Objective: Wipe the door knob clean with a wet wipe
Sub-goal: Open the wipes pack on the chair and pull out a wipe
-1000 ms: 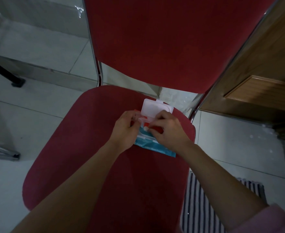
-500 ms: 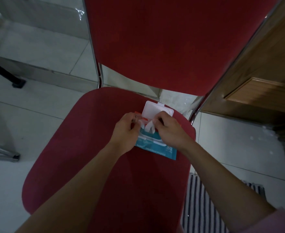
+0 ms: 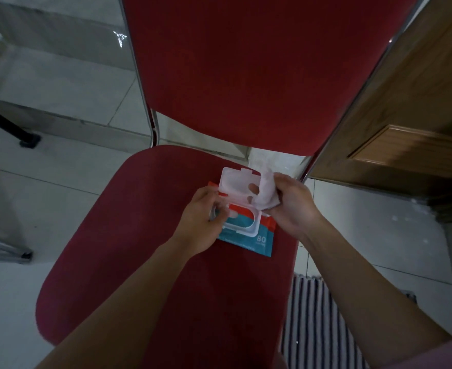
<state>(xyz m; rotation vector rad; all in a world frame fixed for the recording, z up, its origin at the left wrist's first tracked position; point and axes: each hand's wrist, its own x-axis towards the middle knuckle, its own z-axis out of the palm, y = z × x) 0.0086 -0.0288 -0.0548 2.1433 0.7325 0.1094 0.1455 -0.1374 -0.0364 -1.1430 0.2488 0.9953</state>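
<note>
Since the earlier frame, right hand (image 3: 294,206) has lifted clear of the pack, clenched on a crumpled white wet wipe (image 3: 266,191). Left hand (image 3: 202,218) presses the teal-and-red soft pack (image 3: 256,239), printed "80", onto the red fabric chair seat (image 3: 129,235). White plastic flip lid (image 3: 239,186) stands open over the oval dispensing slot. Door knob not visible.

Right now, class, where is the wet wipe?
In the head view, the wet wipe is bunched in the right hand, just right of the pack's open lid, above the red chair seat.
</note>
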